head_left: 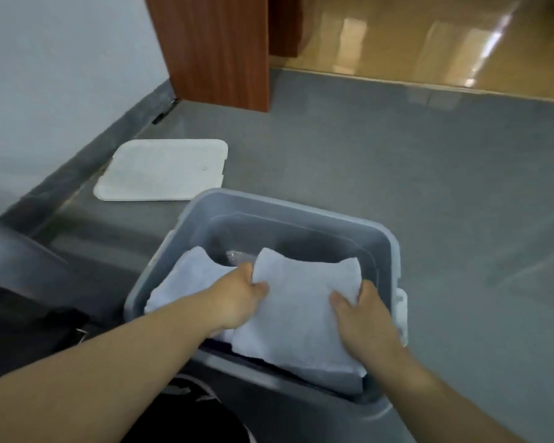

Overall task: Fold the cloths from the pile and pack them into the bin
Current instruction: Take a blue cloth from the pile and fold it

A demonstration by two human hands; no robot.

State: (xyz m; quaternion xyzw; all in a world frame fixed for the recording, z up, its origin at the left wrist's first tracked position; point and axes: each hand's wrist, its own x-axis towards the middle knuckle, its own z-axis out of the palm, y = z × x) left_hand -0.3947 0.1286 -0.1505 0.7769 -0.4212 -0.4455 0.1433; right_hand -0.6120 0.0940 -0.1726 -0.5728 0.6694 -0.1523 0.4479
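Head view: both hands, left (pixel 237 298) and right (pixel 362 314), grip a white folded cloth (pixel 301 308) over the grey bin (pixel 378 238).

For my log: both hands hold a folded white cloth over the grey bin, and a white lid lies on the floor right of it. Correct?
No: the head view shows the lid left of the bin; the rest holds.

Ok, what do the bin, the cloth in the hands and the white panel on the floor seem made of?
The bin: grey, slightly translucent plastic, smooth, with a moulded rounded rim. The held cloth: white fabric, matte, soft; it creases where pinched. The white panel: probably plastic; rigid, flat, rounded corners, faintly stained.
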